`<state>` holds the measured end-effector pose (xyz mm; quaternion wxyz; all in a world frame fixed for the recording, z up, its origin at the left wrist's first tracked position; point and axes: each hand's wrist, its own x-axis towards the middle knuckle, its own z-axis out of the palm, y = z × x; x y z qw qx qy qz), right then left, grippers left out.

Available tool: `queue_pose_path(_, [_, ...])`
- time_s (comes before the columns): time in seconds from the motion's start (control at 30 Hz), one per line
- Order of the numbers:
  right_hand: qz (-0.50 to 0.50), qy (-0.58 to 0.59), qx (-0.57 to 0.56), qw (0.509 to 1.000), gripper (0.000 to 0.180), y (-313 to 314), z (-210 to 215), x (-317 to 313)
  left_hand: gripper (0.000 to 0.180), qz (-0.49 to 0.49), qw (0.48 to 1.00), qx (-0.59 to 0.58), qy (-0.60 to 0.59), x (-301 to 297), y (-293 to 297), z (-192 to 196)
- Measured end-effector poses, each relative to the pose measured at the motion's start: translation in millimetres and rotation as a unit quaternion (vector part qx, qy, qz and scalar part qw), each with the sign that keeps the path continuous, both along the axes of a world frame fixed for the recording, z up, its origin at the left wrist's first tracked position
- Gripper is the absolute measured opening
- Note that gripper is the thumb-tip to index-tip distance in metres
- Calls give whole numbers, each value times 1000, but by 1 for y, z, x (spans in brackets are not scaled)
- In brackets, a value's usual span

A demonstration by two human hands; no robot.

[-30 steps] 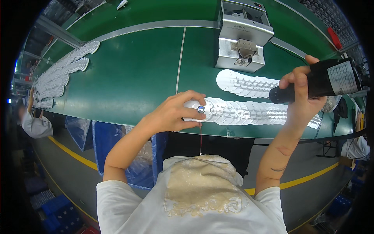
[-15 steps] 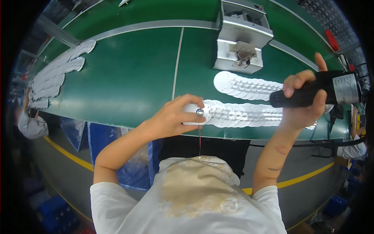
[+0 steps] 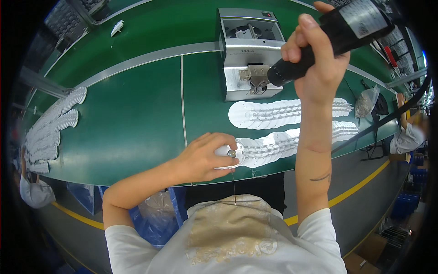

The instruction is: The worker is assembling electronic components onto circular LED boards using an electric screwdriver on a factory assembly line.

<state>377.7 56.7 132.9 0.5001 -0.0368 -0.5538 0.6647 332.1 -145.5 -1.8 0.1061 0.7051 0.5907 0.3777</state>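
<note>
My right hand (image 3: 321, 64) is wrapped round a black electric screwdriver (image 3: 292, 67), lifted over the bench. The tool's tip is close to the outlet of a silver screw feeder (image 3: 235, 86); whether they touch I cannot tell. With thumb and fingers closed round it, my left hand (image 3: 207, 157) grips a white disc (image 3: 241, 150) at the bench's front edge. A small shiny round part (image 3: 232, 154) shows between those fingers. That disc lies at the left end of a row of overlapping white discs (image 3: 273, 146). A second such row (image 3: 269, 114) lies behind it.
More stacked white discs (image 3: 50, 123) cover the far left of the green bench (image 3: 132, 118). A clear plastic bag (image 3: 365, 102) sits on the right, near the screwdriver's black cable (image 3: 406, 107). Other people (image 3: 406, 137) work at both ends. Blue bins (image 3: 175, 205) stand below.
My right hand has raised the screwdriver from over the disc rows, moving it away and left to the screw feeder. The left hand keeps its hold on the disc. The whole view has shifted.
</note>
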Motion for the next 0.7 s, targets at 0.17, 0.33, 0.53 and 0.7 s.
queue_pose_path(0.17, [51, -11, 79, 996, 37, 22, -19, -8, 23, 3, 1000, 11, -19, 0, -2, -2])
queue_pose_path(0.33, [42, -70, 138, 987, 32, 25, -29, -15, 19, 11, 1000, 15, -9, 0, -4, -3])
queue_pose_path(0.53, [77, -84, 110, 987, 29, 14, -26, -23, 19, 33, 999, 26, -10, 5, -7, -8])
queue_pose_path(0.7, [159, 7, 43, 986, 37, 5, -33, 8, 20, 40, 998, 39, -23, 5, -8, -10])
